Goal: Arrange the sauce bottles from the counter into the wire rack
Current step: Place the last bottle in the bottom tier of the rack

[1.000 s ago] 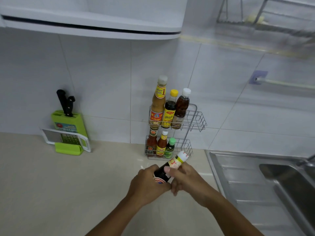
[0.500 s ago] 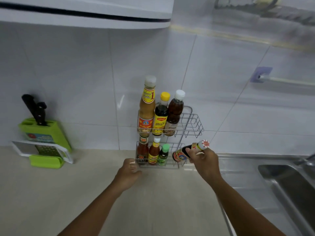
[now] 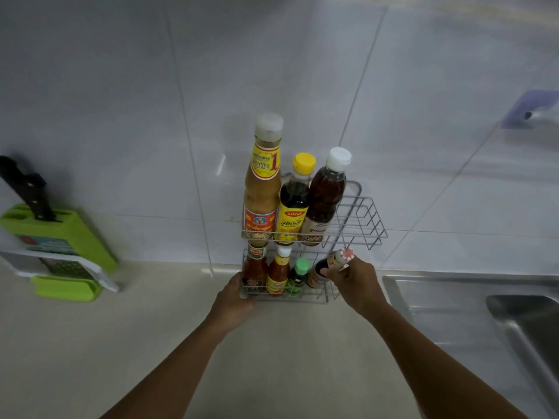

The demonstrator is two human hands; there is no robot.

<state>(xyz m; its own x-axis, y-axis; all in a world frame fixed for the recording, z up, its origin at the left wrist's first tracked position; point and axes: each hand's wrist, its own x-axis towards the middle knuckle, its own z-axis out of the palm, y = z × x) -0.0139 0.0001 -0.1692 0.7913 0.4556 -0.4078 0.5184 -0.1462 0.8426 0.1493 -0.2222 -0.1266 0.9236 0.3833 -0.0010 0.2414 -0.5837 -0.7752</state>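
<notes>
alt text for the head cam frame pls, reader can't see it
A person's right hand tilts a small dark sauce bottle into the lower tier of a two-tier wire rack on a kitchen counter, while the left hand grips the rack's lower left corner. Each tier already holds three bottles; a steel sink sits to the right.

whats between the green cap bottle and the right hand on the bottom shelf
The dark bottle held tilted by the right hand, in the head view.
</notes>
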